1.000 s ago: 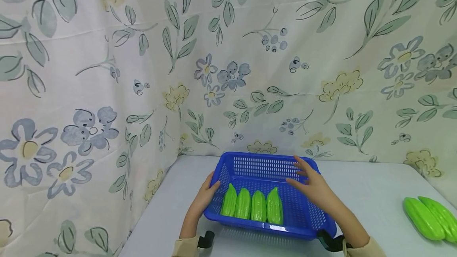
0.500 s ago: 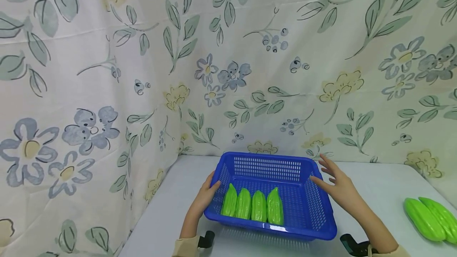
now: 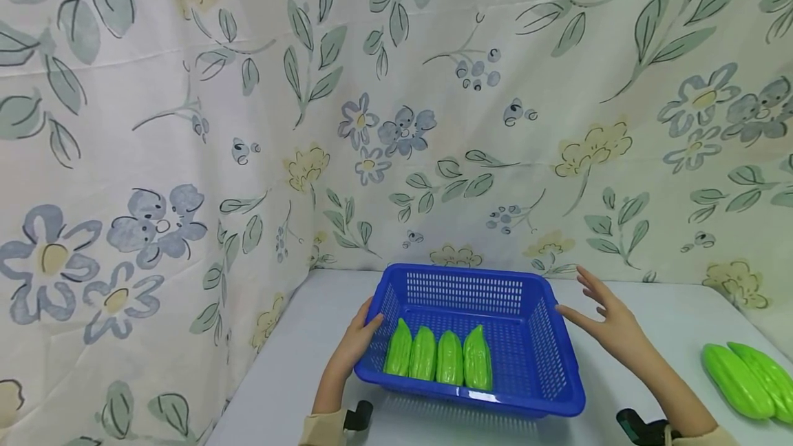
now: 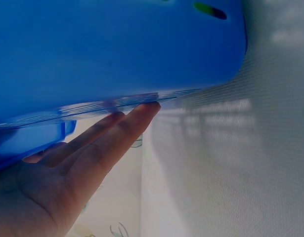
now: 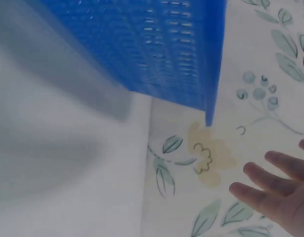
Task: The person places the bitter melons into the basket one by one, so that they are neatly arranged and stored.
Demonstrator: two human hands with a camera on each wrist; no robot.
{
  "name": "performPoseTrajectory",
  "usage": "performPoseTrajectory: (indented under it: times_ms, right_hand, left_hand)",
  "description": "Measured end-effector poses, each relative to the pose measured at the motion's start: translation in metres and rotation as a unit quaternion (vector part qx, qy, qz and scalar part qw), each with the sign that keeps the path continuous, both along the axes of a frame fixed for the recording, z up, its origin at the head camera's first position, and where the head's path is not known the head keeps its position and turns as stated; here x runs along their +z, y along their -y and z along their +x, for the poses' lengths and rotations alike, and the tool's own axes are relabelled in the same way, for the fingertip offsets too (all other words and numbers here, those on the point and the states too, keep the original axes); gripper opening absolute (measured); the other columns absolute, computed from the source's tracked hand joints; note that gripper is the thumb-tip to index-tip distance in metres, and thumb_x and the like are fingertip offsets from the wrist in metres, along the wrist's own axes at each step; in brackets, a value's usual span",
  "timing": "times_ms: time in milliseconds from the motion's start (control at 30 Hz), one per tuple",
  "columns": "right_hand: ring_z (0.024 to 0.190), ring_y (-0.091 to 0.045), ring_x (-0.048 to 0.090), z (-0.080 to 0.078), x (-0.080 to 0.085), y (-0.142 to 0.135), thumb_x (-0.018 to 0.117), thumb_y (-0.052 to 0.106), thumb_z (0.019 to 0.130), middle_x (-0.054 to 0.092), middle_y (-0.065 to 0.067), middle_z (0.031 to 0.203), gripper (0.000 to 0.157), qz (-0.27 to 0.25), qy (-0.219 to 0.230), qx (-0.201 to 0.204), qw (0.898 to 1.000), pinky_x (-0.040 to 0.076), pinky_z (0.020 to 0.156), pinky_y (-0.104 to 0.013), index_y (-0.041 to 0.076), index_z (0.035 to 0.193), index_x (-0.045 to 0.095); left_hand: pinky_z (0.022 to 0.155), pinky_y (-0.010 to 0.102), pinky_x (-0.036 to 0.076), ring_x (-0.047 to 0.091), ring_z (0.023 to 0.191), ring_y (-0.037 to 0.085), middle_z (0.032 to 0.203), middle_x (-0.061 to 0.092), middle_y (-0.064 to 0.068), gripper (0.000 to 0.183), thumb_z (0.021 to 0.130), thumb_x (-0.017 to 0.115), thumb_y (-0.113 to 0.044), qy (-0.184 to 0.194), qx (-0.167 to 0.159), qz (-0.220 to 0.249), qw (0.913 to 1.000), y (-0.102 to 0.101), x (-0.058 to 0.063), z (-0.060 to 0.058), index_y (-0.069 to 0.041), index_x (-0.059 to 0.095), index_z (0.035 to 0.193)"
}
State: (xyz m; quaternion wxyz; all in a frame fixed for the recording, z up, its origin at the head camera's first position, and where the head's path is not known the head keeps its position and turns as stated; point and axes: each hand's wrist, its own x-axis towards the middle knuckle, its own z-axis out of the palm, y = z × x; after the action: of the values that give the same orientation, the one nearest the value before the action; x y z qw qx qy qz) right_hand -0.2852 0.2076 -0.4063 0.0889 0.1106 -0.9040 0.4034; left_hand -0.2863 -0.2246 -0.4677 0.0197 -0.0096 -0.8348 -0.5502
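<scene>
A blue plastic basket [image 3: 495,319] with slotted walls is in the middle of the head view. Several glossy green ridged gourds [image 3: 449,358] lie side by side in its left part. My left hand [image 3: 352,343] grips the basket's left rim, thumb over the edge; the left wrist view shows its fingers [image 4: 107,143] against the outside wall. Just off the right rim hovers my right hand [image 3: 610,327], fingers spread and holding nothing. In the right wrist view a gap separates its fingers [image 5: 260,197] from the basket wall [image 5: 156,54].
More green gourds [image 3: 743,378] lie on the white table [image 3: 663,312] at the far right. A floral cloth [image 3: 471,157] hangs behind the table and along its left side. Black wrist straps [image 3: 358,417] show at the cuffs.
My right hand has moved from above the basket's inside, out past the right rim. The left hand, the basket and the gourds have stayed in place.
</scene>
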Motion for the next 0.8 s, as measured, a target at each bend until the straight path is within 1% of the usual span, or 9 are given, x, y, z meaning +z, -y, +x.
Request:
performPoseTrajectory:
  times_ms: [200, 433, 567, 800]
  right_hand:
    - [0.135, -0.059, 0.029, -0.005, -0.004, -0.012, 0.068, 0.036, 0.091, 0.02, -0.033, 0.156, 0.094, -0.003, -0.003, -0.008, 1.0, 0.031, 0.098, -0.075, 0.015, 0.158, 0.005]
    - [0.133, -0.06, 0.028, -0.008, -0.011, -0.03, 0.066, 0.036, 0.092, 0.02, -0.035, 0.155, 0.093, -0.004, -0.009, -0.019, 1.0, 0.031, 0.097, -0.074, 0.014, 0.158, 0.004]
    - [0.131, -0.06, 0.029, -0.006, -0.014, -0.041, 0.066, 0.036, 0.093, 0.021, -0.036, 0.154, 0.093, 0.004, -0.002, -0.03, 1.0, 0.032, 0.096, -0.074, 0.013, 0.158, 0.004]
    - [0.129, -0.061, 0.031, -0.002, -0.022, -0.06, 0.065, 0.036, 0.093, 0.021, -0.037, 0.153, 0.093, 0.023, 0.001, -0.046, 0.999, 0.033, 0.094, -0.074, 0.012, 0.158, 0.004]
  left_hand:
    - [0.111, 0.071, 0.022, 0.023, 0.144, 0.051, 0.156, 0.028, 0.027, 0.059, 0.104, 0.044, -0.026, 0.0, -0.002, 0.003, 1.0, 0.0, 0.0, 0.001, -0.003, 0.024, 0.154]
    - [0.111, 0.071, 0.022, 0.023, 0.144, 0.051, 0.156, 0.028, 0.027, 0.058, 0.104, 0.044, -0.025, -0.003, -0.002, 0.004, 1.0, 0.0, 0.0, 0.002, -0.003, 0.024, 0.154]
    - [0.11, 0.072, 0.023, 0.023, 0.144, 0.052, 0.156, 0.028, 0.028, 0.059, 0.104, 0.043, -0.025, -0.004, -0.006, 0.0, 1.0, 0.0, -0.001, 0.001, -0.002, 0.023, 0.154]
    - [0.112, 0.071, 0.021, 0.022, 0.145, 0.05, 0.157, 0.028, 0.026, 0.058, 0.104, 0.044, -0.025, 0.0, -0.002, 0.002, 1.0, 0.001, -0.002, 0.0, -0.003, 0.024, 0.154]
